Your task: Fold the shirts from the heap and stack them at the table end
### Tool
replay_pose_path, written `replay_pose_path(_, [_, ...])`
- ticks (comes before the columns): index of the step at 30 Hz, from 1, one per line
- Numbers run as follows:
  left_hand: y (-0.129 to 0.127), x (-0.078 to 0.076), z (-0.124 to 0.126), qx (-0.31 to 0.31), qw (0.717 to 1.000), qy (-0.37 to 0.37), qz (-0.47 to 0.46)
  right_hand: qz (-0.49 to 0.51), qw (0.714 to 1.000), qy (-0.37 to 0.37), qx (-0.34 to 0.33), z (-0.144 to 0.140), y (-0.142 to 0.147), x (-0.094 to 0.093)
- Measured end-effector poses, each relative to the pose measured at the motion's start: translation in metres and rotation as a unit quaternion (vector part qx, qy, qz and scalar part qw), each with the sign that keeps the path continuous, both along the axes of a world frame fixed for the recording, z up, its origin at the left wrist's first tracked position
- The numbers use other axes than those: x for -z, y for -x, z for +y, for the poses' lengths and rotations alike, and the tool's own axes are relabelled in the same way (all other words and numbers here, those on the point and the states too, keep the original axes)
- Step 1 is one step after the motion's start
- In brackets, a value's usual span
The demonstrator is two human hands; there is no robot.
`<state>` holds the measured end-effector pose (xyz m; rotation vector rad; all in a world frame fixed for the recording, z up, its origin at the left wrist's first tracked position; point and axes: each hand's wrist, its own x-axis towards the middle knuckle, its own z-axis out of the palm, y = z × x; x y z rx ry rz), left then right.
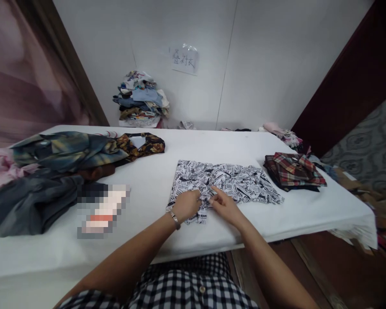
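Note:
A black-and-white shirt printed with newspaper-style lettering lies spread across the white-covered table in front of me, its near edge bunched between my hands. My left hand, with a metal bracelet at the wrist, is closed on the gathered cloth near the collar-like part. Just to its right, my right hand pinches the same bunched fabric between thumb and fingers. My fingertips partly hide the cloth they grip. A small flap of the shirt hangs toward me below my left hand.
Folded plaid shirts sit at the right. Loose dark and patterned garments heap on the left beside a blurred-out patch. A tall clothes pile stands by the wall, under a paper sign. The white tablecloth reaches the near edge.

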<state>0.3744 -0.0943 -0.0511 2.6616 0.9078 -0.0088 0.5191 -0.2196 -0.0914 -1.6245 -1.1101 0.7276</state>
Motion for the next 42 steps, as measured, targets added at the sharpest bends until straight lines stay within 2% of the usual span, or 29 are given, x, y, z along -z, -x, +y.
replay_pose_path(2, [-0.002, -0.002, 0.003, -0.003, 0.999, 0.029, -0.033, 0.054, 0.998, -0.002, -0.013, -0.004, 0.009, 0.005])
replay_pose_path(4, [-0.009, -0.011, 0.01, -0.018, 0.989, 0.104, -0.104, 0.121, 0.993, -0.01, -0.012, -0.004, 0.014, 0.004])
replay_pose_path(6, [-0.023, -0.024, 0.015, -0.046, 0.962, 0.185, -0.197, 0.166, 0.986, -0.032, 0.005, -0.002, 0.015, -0.003])
replay_pose_path(8, [-0.04, -0.034, 0.017, -0.073, 0.921, 0.264, -0.278, 0.187, 0.98, -0.055, 0.034, 0.003, 0.012, -0.01])
replay_pose_path(10, [-0.054, -0.039, 0.013, -0.074, 0.883, 0.349, -0.305, 0.19, 0.978, -0.058, 0.07, 0.007, 0.004, -0.013])
replay_pose_path(12, [-0.059, -0.038, 0.009, -0.051, 0.862, 0.408, -0.296, 0.155, 0.981, -0.039, 0.11, 0.007, -0.005, -0.009])
replay_pose_path(14, [-0.052, -0.034, 0.009, -0.041, 0.87, 0.389, -0.301, 0.075, 0.986, -0.017, 0.145, 0.002, -0.013, -0.002])
replay_pose_path(16, [-0.034, -0.028, 0.016, -0.062, 0.902, 0.294, -0.311, -0.018, 0.987, -0.014, 0.159, -0.008, -0.016, 0.004])
replay_pose_path(19, [-0.002, -0.017, 0.035, -0.131, 0.949, 0.107, -0.264, -0.132, 0.982, -0.049, 0.13, -0.022, -0.006, 0.0])
replay_pose_path(21, [0.016, -0.01, 0.05, -0.174, 0.96, 0.036, -0.216, -0.185, 0.974, -0.08, 0.1, -0.023, 0.006, -0.009])
replay_pose_path(22, [0.022, -0.006, 0.056, -0.191, 0.963, 0.026, -0.191, -0.204, 0.971, -0.093, 0.087, -0.02, 0.012, -0.014])
replay_pose_path(25, [0.029, 0.004, 0.07, -0.223, 0.965, 0.069, -0.122, -0.244, 0.964, -0.087, 0.054, 0.001, 0.025, -0.02])
replay_pose_path(30, [0.024, 0.011, 0.077, -0.226, 0.957, 0.144, -0.114, -0.318, 0.945, 0.063, -0.045, 0.035, 0.025, -0.005])
replay_pose_path(32, [0.024, 0.013, 0.077, -0.228, 0.953, 0.16, -0.119, -0.338, 0.94, 0.037, -0.027, 0.032, 0.024, -0.002])
replay_pose_path(35, [0.025, 0.017, 0.079, -0.235, 0.949, 0.166, -0.125, -0.365, 0.927, -0.079, 0.027, 0.013, 0.031, -0.003])
replay_pose_path(37, [0.025, 0.019, 0.08, -0.242, 0.947, 0.167, -0.129, -0.398, 0.91, -0.118, 0.008, 0.0, 0.044, -0.003])
replay_pose_path(40, [0.023, 0.021, 0.083, -0.247, 0.945, 0.168, -0.134, -0.458, 0.882, -0.086, -0.065, -0.005, 0.066, 0.002])
replay_pose_path(42, [0.023, 0.024, 0.085, -0.247, 0.943, 0.17, -0.14, -0.488, 0.867, -0.056, -0.08, 0.001, 0.074, 0.006])
